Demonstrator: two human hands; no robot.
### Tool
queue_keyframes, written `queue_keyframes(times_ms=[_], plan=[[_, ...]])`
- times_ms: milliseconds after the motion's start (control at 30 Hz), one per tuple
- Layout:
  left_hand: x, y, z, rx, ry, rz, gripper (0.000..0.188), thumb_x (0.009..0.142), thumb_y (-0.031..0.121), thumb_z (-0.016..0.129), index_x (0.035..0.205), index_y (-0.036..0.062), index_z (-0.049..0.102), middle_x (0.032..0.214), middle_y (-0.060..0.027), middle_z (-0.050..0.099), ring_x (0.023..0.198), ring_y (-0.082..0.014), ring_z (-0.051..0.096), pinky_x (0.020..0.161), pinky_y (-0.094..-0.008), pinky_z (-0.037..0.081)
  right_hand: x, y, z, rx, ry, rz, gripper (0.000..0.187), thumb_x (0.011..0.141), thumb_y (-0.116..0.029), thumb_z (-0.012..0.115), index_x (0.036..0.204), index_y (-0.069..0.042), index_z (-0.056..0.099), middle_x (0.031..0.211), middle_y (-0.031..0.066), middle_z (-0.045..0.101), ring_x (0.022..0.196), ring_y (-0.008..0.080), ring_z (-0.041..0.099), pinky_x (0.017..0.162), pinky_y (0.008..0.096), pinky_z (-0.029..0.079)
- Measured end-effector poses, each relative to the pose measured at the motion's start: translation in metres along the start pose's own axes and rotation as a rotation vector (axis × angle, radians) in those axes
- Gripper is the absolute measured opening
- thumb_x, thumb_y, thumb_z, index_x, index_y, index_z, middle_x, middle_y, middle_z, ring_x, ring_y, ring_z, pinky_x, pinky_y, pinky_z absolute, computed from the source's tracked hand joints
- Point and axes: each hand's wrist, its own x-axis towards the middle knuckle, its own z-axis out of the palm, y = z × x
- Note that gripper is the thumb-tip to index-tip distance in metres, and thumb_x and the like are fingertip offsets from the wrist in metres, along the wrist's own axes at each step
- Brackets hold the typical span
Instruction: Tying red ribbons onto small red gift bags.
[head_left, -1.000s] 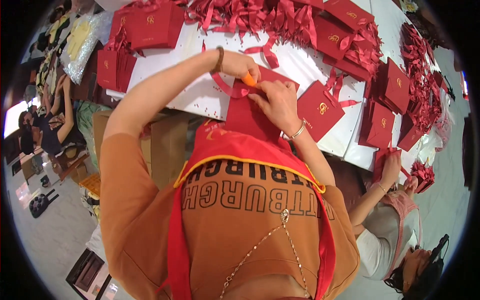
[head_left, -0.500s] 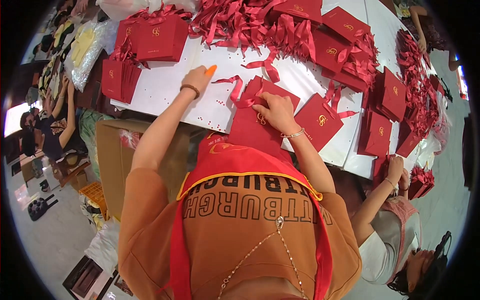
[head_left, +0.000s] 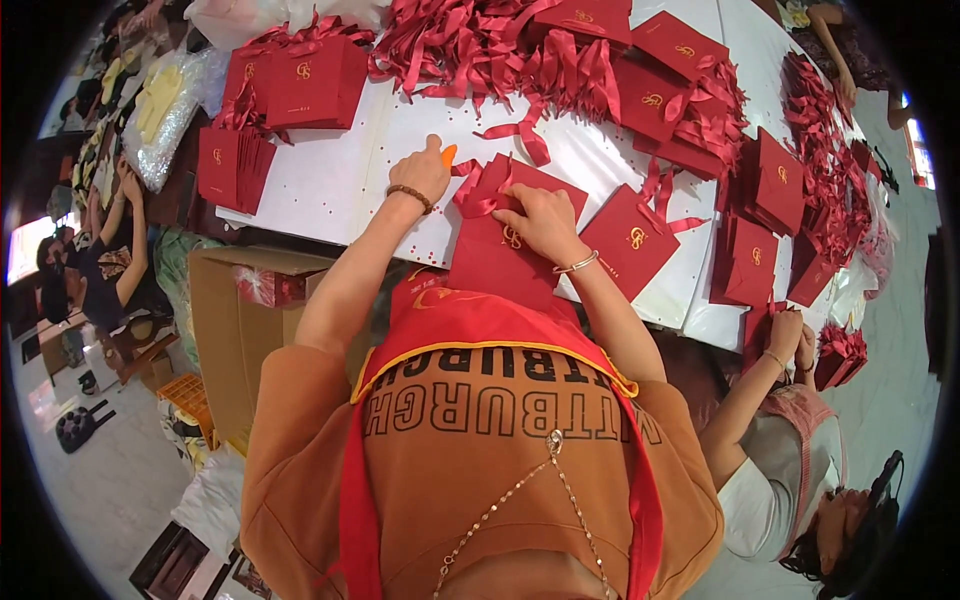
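Back toward the red bag [head_left: 505, 250] comes the left hand [head_left: 422, 172], gripping an orange tool [head_left: 449, 154]; right hand [head_left: 538, 220] presses flat, steadying it.

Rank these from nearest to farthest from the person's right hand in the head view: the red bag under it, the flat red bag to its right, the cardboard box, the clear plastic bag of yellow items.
From the right hand:
1. Red bag, directly under the hand, touching it.
2. Flat red bag, just right on the white table.
3. Cardboard box, lower left, below the table edge.
4. Clear plastic bag, far upper left.
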Motion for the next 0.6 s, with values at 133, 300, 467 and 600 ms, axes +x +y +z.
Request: queue_keyframes(times_ms=[133,300,467,600], plan=[[-0.007,-0.01,0.019,-0.252,0.02,-0.04,0.038,0.089,0.04,0.034,0.104,0.007,0.043,0.077,-0.0241,0.06,0.076,-0.0413,0.058,0.065,-0.0479,0.045,0.001,0.0,0.004,-0.009,-0.023,0.002,0.028,0.074,-0.034,0.063,0.089,-0.011,0.061,0.069,0.0062,0.062,0.071,0.0217,0.059,0.064,0.0355,0.034],[0.0,-0.006,0.024,-0.084,0.038,-0.017,0.029,0.088,0.032,0.04,0.089,0.0044,0.049,0.077,-0.0227,0.061,0.074,-0.0397,0.059,0.063,-0.0474,0.045,0.0,-0.002,0.004,-0.023,-0.01,-0.038,0.029,0.073,-0.034,0.064,0.091,-0.011,0.061,0.07,0.0065,0.062,0.071,0.0218,0.059,0.064,0.036,0.034],[0.004,-0.042,-0.006,-0.284,0.535,0.209,0.024,0.08,0.026,0.06,0.081,0.0045,0.051,0.066,-0.0162,0.058,0.062,-0.0332,0.059,0.055,-0.0421,0.046,0.001,-0.002,0.002,0.021,-0.035,-0.004,0.031,0.073,-0.035,0.064,0.093,-0.012,0.061,0.071,0.007,0.062,0.072,0.0227,0.059,0.064,0.0363,0.034],[0.002,-0.016,-0.073,-1.369,0.614,0.273,0.012,0.076,0.0,0.06,0.084,0.0035,0.051,0.084,-0.0053,0.061,0.067,-0.0109,0.054,0.059,-0.022,0.044,0.004,-0.005,0.001,0.012,-0.077,0.027,0.033,0.073,-0.036,0.064,0.095,-0.013,0.061,0.07,0.0072,0.062,0.071,0.0236,0.059,0.064,0.0365,0.034]])
